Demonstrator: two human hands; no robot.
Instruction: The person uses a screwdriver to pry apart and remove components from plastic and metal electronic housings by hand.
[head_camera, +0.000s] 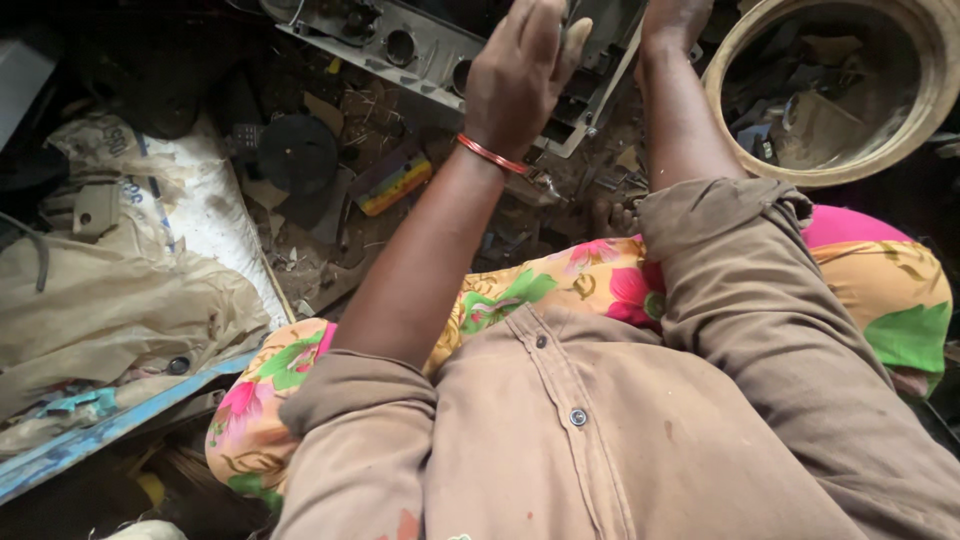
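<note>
While gripped, dusty grey metal panel (420, 50)

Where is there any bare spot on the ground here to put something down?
Little. The white sack at the left offers a flat bare patch beside the black disc. The dirt between the disc, the grey panel and the left hand is crowded with scraps; the round basket is full.

The left hand (520, 75), a red bangle (492, 154) at its wrist, rests flat against a grey metal panel (420, 45) with round holes, fingers stretched upward. The right hand (672, 18) meets the same panel at the top edge, its grip cut off from sight. A tan round bin (735, 150) of dark scrap stands just right. A white sack (205, 205) lies left on the littered floor (375, 125).
</note>
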